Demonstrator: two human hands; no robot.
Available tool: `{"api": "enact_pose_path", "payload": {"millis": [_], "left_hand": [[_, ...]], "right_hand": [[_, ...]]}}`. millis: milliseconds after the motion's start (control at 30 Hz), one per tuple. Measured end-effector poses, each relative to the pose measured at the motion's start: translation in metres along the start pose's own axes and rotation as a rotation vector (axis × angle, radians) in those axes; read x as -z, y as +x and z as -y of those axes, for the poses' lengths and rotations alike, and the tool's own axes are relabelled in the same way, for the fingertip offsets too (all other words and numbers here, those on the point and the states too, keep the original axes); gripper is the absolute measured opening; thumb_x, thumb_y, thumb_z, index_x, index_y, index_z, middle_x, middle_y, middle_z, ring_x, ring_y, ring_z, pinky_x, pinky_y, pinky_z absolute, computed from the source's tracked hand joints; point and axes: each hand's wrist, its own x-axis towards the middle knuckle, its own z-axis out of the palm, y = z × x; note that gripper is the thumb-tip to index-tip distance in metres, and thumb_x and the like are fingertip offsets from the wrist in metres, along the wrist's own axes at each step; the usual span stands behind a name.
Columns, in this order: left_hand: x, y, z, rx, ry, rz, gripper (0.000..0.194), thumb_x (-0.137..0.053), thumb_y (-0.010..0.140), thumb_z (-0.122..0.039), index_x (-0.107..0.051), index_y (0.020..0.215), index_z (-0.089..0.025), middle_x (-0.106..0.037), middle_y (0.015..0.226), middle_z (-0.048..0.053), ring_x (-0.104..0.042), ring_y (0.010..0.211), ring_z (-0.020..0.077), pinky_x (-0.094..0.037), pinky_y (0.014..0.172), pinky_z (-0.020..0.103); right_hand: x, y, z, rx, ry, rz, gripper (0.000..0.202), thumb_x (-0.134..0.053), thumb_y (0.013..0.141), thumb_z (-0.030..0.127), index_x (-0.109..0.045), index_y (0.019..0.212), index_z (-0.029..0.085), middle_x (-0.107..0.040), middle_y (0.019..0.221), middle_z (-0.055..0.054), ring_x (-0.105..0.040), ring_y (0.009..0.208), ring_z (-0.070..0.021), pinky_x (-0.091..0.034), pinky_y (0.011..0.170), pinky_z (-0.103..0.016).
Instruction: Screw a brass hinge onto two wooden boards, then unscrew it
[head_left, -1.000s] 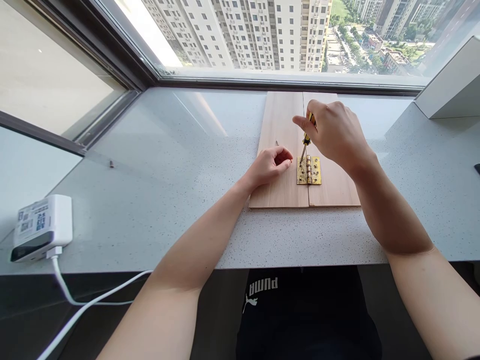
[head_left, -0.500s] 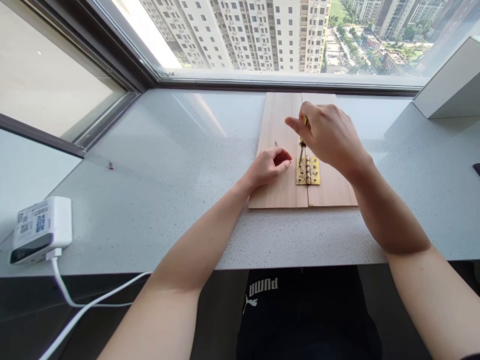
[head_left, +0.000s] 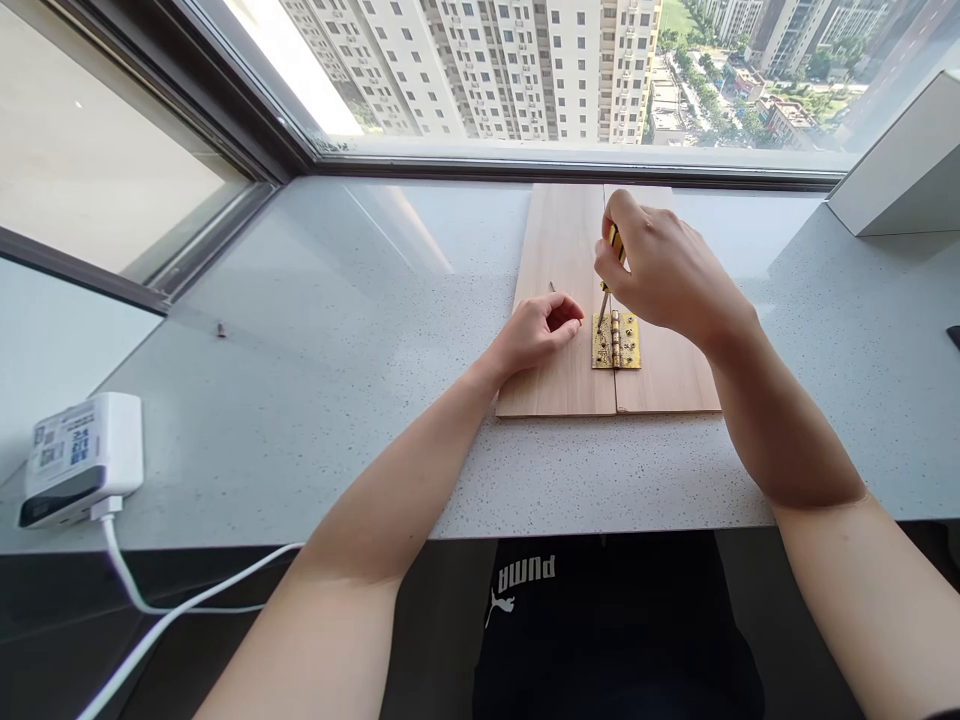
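My right hand (head_left: 660, 260) is wrapped round the handle of a yellow and black screwdriver (head_left: 604, 303). The shaft slants down to a hole in the upper part of the left leaf of a brass hinge (head_left: 616, 342). This hinge lies unfolded across the seam of two pale wooden boards, a left board (head_left: 555, 395) and a right board (head_left: 664, 388). On the left board rests my left hand (head_left: 541, 332), its thumb and forefinger drawn together beside the hinge; whether something small is between the tips cannot be made out. A small screw (head_left: 553, 287) lies just behind it.
Another small screw (head_left: 221, 330) is on the speckled countertop (head_left: 337, 400) at left. A white device (head_left: 86, 450) with a white cable (head_left: 112, 560) sits near the front left edge. A white box-like piece (head_left: 900, 175) stands at the back right, and a window frame (head_left: 487, 172) runs behind the boards.
My right thumb has swung in from the left and closed on the screwdriver handle, the hand turning slightly. My left hand and the hinge have stayed in place.
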Motion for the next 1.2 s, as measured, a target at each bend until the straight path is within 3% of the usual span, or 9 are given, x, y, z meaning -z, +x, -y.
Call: {"api": "enact_pose_path", "payload": {"millis": [133,267,367,467,633,833,967,1067,1200], "left_hand": [[0.0,0.0,-0.001,0.007,-0.001,0.001,0.024,-0.074,0.093,-0.041,-0.078,0.107,-0.021,-0.085,0.107,0.01,-0.078,0.1,0.0286,-0.066,0.096,0.045],[0.0,0.0,-0.002,-0.007,0.003,-0.002,0.025,-0.072,0.093,-0.042,-0.077,0.106,-0.021,-0.085,0.107,0.011,-0.078,0.099,0.028,-0.065,0.096,0.045],[0.0,0.0,-0.002,-0.009,0.002,-0.002,0.025,-0.072,0.093,-0.042,-0.077,0.105,-0.022,-0.085,0.106,0.01,-0.078,0.098,0.0279,-0.065,0.095,0.045],[-0.001,0.0,-0.001,-0.008,-0.008,0.002,0.025,-0.073,0.092,-0.042,-0.077,0.105,-0.022,-0.085,0.107,0.01,-0.078,0.1,0.0283,-0.065,0.096,0.045],[-0.001,0.0,0.0,-0.013,-0.002,-0.004,0.026,-0.072,0.093,-0.044,-0.078,0.105,-0.022,-0.084,0.105,0.01,-0.077,0.098,0.0282,-0.065,0.093,0.045],[-0.001,0.001,-0.001,-0.007,-0.003,-0.001,0.025,-0.073,0.092,-0.043,-0.078,0.105,-0.022,-0.085,0.106,0.01,-0.077,0.098,0.0277,-0.065,0.094,0.044],[-0.001,0.001,-0.002,-0.012,-0.004,0.0,0.025,-0.072,0.092,-0.043,-0.078,0.104,-0.021,-0.084,0.105,0.01,-0.077,0.096,0.0273,-0.065,0.094,0.044],[-0.001,0.0,-0.002,-0.01,-0.002,0.005,0.025,-0.073,0.093,-0.043,-0.078,0.105,-0.022,-0.085,0.106,0.01,-0.077,0.097,0.028,-0.065,0.093,0.045],[-0.001,0.0,-0.001,-0.003,0.002,0.003,0.025,-0.073,0.093,-0.042,-0.078,0.106,-0.021,-0.085,0.106,0.01,-0.078,0.098,0.0274,-0.066,0.093,0.043]], "right_hand": [[-0.001,0.004,0.006,-0.106,-0.029,0.027,0.023,-0.06,0.119,0.035,-0.053,0.098,0.028,-0.063,0.08,-0.006,-0.054,0.072,-0.0271,-0.047,0.08,-0.047],[0.003,0.002,0.005,-0.03,0.006,0.07,0.013,-0.053,0.116,0.018,-0.05,0.108,0.029,-0.068,0.091,-0.007,-0.054,0.077,-0.0279,-0.043,0.079,-0.045],[0.005,-0.003,0.003,0.032,0.026,0.08,0.019,-0.055,0.11,0.012,-0.048,0.113,0.03,-0.069,0.096,-0.007,-0.056,0.08,-0.0291,-0.043,0.078,-0.045],[0.004,-0.004,0.003,0.051,0.024,0.054,0.018,-0.063,0.108,0.019,-0.049,0.111,0.03,-0.068,0.094,-0.007,-0.058,0.082,-0.0299,-0.045,0.078,-0.045],[-0.005,0.001,0.005,-0.043,0.001,-0.022,0.022,-0.063,0.118,0.039,-0.053,0.101,0.03,-0.063,0.08,-0.005,-0.053,0.073,-0.0272,-0.047,0.078,-0.046],[-0.002,0.002,0.006,-0.04,0.017,0.017,0.014,-0.054,0.115,0.015,-0.052,0.114,0.029,-0.071,0.095,-0.008,-0.064,0.086,-0.0315,-0.047,0.083,-0.046],[0.0,-0.001,0.003,-0.017,-0.02,0.039,0.02,-0.049,0.111,0.01,-0.052,0.119,0.028,-0.073,0.107,-0.012,-0.065,0.094,-0.0337,-0.046,0.084,-0.047],[-0.005,-0.001,-0.001,0.004,-0.012,0.013,0.017,-0.053,0.11,0.013,-0.052,0.118,0.028,-0.073,0.114,-0.014,-0.065,0.095,-0.0331,-0.047,0.084,-0.047],[-0.01,0.003,-0.006,-0.021,0.009,-0.055,0.011,-0.061,0.116,0.032,-0.053,0.11,0.028,-0.075,0.111,-0.013,-0.065,0.089,-0.0311,-0.051,0.085,-0.048]]}}
